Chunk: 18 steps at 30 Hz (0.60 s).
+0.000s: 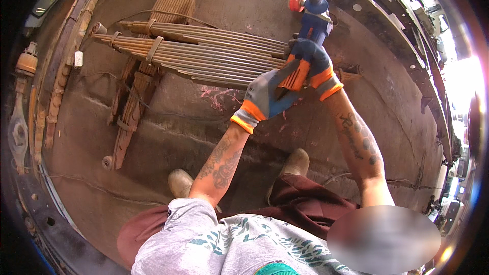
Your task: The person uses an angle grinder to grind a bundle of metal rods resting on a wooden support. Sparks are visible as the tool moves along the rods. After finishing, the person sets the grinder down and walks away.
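Observation:
A blue and orange hand-held power tool (312, 26) is in both my hands, above the right end of the leaf spring stack. It has a dark handle at its far end and a small red round part (296, 1) on its left side. My left hand (270, 92), in a grey and blue glove with an orange cuff, is closed around the tool's near end by its slotted orange part (295, 75). My right hand (315, 60), gloved alike, is wrapped round the body further up. The long stack of rusty leaf springs (209, 58) lies crosswise, held together by metal clips. Its right end is partly hidden behind my gloves.
More leaf spring packs (133, 107) lie under and behind the stack. Long rusty springs (60, 71) and an orange-topped metal part (28, 61) stand at the left. A perforated steel rail (402, 46) runs along the right. Thin cables (91, 186) cross the brown floor.

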Each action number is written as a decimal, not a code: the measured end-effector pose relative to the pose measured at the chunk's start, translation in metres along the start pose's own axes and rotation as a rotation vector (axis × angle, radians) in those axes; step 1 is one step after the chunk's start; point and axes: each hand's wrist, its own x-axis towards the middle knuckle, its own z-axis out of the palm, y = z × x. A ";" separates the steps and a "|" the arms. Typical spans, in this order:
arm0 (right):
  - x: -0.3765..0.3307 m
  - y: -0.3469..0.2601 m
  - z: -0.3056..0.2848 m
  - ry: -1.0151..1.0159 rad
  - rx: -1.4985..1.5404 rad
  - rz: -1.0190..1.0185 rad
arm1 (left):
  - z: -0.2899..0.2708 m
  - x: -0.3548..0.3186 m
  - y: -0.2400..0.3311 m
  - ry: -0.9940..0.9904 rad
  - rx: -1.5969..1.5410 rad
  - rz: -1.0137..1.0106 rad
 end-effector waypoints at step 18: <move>-0.047 0.025 0.043 0.154 -0.594 -0.490 | 0.007 0.026 0.032 0.248 0.105 -0.207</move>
